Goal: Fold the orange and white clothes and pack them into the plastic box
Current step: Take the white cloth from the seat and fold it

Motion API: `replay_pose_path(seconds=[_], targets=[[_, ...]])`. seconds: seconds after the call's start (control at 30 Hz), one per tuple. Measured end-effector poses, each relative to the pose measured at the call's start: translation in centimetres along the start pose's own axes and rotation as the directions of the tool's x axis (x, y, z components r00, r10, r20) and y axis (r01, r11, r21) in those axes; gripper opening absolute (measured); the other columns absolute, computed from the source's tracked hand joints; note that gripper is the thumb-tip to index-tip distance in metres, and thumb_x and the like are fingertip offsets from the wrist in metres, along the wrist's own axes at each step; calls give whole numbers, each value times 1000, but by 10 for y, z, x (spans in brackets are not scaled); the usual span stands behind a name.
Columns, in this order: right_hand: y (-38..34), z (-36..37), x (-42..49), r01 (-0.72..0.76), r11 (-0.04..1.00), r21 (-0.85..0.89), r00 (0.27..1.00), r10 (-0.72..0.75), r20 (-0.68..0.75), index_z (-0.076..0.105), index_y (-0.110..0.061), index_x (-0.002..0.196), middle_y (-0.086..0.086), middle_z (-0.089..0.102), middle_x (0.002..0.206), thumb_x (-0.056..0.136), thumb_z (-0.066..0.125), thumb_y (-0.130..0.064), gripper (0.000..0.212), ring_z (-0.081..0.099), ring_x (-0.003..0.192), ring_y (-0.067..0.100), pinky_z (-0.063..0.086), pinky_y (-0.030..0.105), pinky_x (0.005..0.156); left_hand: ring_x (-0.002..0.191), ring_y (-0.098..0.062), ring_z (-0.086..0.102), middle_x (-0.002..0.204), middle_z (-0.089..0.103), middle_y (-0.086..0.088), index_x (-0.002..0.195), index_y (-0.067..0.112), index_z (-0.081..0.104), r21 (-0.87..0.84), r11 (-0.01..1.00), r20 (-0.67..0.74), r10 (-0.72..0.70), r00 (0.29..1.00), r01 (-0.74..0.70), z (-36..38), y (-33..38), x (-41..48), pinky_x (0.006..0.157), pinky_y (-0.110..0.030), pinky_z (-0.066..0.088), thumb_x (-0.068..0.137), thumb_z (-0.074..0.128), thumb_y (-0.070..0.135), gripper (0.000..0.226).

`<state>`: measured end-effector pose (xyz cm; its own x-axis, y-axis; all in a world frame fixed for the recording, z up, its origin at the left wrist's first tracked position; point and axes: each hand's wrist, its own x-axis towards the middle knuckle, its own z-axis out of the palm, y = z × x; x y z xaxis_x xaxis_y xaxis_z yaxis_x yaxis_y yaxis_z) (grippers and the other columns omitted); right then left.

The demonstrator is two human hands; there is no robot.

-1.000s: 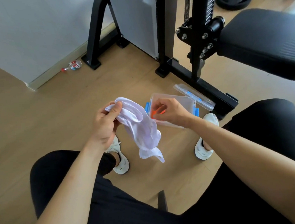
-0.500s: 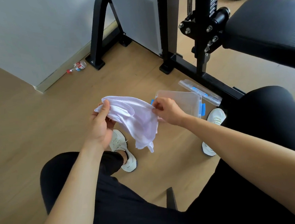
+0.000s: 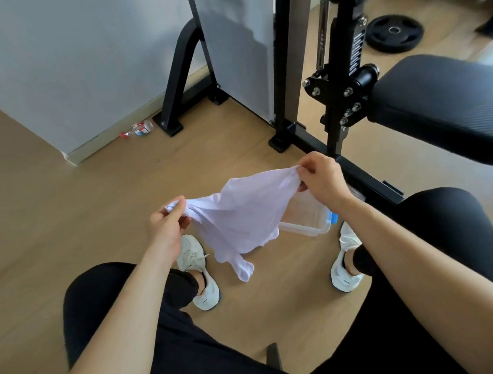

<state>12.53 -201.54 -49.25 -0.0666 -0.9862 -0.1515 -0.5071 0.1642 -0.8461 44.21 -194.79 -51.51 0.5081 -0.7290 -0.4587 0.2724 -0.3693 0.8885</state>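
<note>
A small white garment (image 3: pixel 241 216) hangs stretched between both hands above the floor, with a loose end dangling toward my feet. My left hand (image 3: pixel 168 225) pinches its left corner. My right hand (image 3: pixel 321 181) grips its upper right edge, higher than the left. Behind the cloth, a clear plastic box (image 3: pixel 309 217) with blue clips sits on the wooden floor between my shoes, partly hidden by the garment. No orange clothing shows in this frame.
A black gym machine frame (image 3: pixel 335 91) and its padded seat (image 3: pixel 446 112) stand close on the right. A small bottle (image 3: pixel 139 129) lies by the grey wall. A weight plate (image 3: pixel 394 32) lies at the far right. My legs and white shoes (image 3: pixel 198 267) flank the box.
My right hand left the box, took the white garment's edge and pulled it up and to the right. The cloth went from bunched in the left hand to spread between both.
</note>
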Motion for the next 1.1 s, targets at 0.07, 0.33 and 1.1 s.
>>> replay_pose_path(seconds=[0.07,0.33,1.1], targets=[[-5,-15,0,-43,994,102,993,54,-108,66,-10,94,11,73,87,94,53,0,16,73,66,22,64,35,62,81,-13,65,92,68,-4,96,11,70,-4,1000,1,-13,1000,13,-2,-2,0,63,-19,55,90,71,13,7],[6,-68,8,-250,683,687,826,521,-218,75,-10,104,4,64,95,98,52,3,27,69,82,19,56,18,56,57,-12,48,71,56,0,75,14,63,76,995,-184,-49,982,64,-25,-10,-2,54,-19,47,88,75,21,19],[17,-69,-16,-136,926,352,968,200,-153,77,-11,101,6,74,92,91,73,-17,12,75,80,17,64,29,76,94,-11,63,108,65,-1,109,14,62,-109,968,137,-210,968,225,-35,0,-11,82,-27,50,101,54,24,14]])
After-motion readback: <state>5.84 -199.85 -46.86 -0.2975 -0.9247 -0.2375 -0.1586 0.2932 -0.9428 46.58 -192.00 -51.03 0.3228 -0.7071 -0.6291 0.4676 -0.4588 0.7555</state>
